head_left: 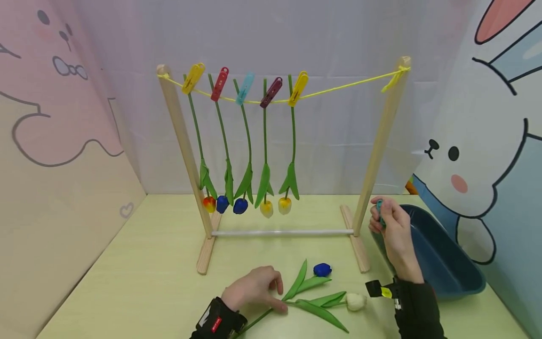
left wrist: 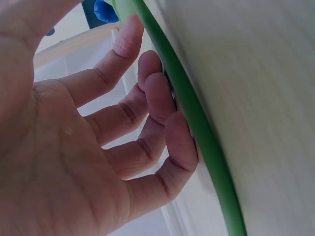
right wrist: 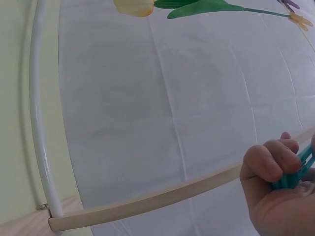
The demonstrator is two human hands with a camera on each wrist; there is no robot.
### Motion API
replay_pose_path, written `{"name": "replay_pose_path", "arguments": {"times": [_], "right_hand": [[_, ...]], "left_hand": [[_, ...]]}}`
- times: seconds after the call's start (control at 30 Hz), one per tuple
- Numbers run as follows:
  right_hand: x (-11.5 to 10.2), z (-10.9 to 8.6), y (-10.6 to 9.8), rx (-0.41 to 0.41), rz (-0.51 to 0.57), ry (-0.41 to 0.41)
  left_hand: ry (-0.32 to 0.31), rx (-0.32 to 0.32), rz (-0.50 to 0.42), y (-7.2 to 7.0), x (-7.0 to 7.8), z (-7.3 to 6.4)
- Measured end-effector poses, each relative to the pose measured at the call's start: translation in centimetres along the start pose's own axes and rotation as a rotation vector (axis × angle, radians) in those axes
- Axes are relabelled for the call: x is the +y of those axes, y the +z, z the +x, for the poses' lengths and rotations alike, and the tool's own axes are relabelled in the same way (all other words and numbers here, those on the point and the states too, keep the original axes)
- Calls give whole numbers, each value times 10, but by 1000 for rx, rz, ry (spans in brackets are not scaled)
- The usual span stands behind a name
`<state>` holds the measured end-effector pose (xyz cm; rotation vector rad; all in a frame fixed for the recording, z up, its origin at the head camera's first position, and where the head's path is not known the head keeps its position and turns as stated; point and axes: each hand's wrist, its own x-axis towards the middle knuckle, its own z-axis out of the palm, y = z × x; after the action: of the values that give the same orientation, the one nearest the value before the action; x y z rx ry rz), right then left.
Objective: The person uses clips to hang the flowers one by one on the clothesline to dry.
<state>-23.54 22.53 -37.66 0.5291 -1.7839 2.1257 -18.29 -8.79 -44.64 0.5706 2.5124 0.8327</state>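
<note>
My right hand [head_left: 394,230] grips a teal clothespin [head_left: 380,212] in front of the right post, above the edge of a dark blue basin. Its curled fingers partly cover the clothespin in the right wrist view. Low over the table, my left hand [head_left: 256,287] reaches across tulip stems, thumb and fingers apart. In the left wrist view its bent fingertips lie right along a green stem [left wrist: 189,98]. A blue tulip [head_left: 322,270] and a white tulip [head_left: 355,302] lie on the table, their leaves spread to the right of that hand.
A wooden rack [head_left: 383,136] carries a yellow line [head_left: 347,86] where several tulips hang head down from colored clothespins, the rightmost a yellow clothespin [head_left: 298,88]. A white rod [head_left: 283,233] joins the posts low down. The basin [head_left: 449,259] stands at right.
</note>
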Motion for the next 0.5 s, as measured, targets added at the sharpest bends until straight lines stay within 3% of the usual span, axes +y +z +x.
{"name": "replay_pose_path", "arguments": {"times": [0.33, 0.5], "right_hand": [[-1, 1, -1, -22, 66, -105], [-1, 0, -2, -24, 73, -111]], "left_hand": [[25, 37, 124, 5, 4, -1], [25, 34, 124, 5, 3, 0]]}}
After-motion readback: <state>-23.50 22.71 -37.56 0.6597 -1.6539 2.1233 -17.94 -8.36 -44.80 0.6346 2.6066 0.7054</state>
